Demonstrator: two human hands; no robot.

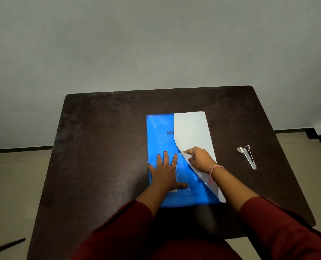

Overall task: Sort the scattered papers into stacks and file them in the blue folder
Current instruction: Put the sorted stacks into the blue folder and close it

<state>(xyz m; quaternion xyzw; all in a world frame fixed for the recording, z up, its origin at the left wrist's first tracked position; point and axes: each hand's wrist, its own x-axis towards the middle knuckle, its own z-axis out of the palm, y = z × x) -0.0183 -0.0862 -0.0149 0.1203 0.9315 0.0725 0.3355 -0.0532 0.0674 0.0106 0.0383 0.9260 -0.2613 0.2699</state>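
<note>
- The blue folder is pressed flat by the left hand, fingers spread, midway toward the table's right edge.
- The white paper is pinched at its curled edge by the right hand.
- A stapler is seen near the right edge.

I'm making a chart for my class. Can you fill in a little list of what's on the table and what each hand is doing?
table: dark brown table
folder: blue folder lying flat on it
paper: white sheet curled up over the folder's right side
left hand: left hand pressed flat on the folder, fingers spread
right hand: right hand pinching the sheet's edge
stapler: metal stapler apart, to the right
</note>
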